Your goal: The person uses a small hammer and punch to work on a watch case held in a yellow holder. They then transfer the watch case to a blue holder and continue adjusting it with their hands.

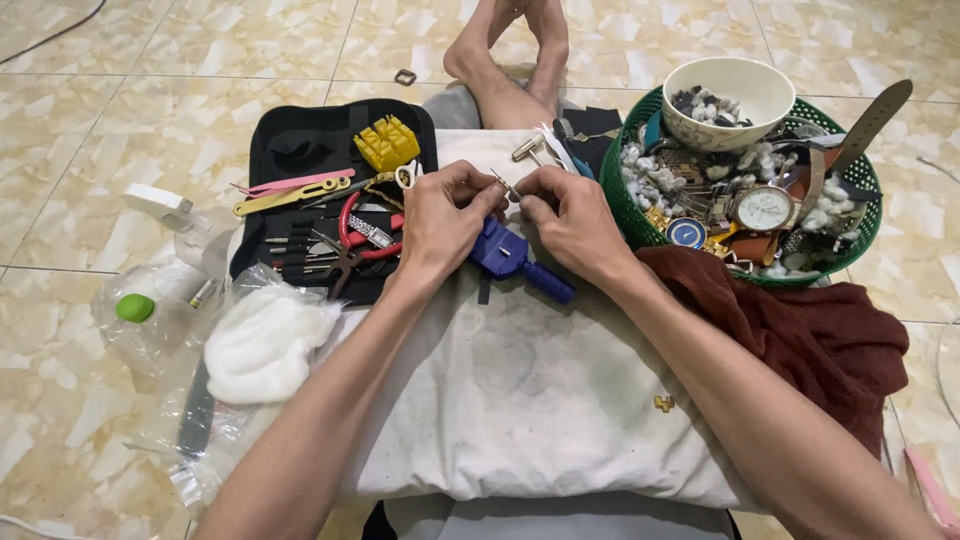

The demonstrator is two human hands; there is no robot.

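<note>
- Head view: left hand (440,222) and right hand (575,225) meeting over a white cushion (520,400) on the lap, fingertips pinched together on a small metal piece (503,184), probably a pin or link; too small to tell which.
- Both grips nearly closed, only the piece between thumb and forefinger on each side.
- Piece held just above a blue link-removal tool (515,258) lying on the cushion, apart from it.
- Likely very light, stiff and slippery; easily dropped and lost in the cloth, so best pinched by its ends.
- Left of the hands: black tool case (290,135) with a yellow block (387,143), red pliers (352,232) and a wad of cotton (262,342) below it.
- Right: green basket (625,215) of watches, with a white bowl (740,85), and a brown cloth (810,335).
</note>
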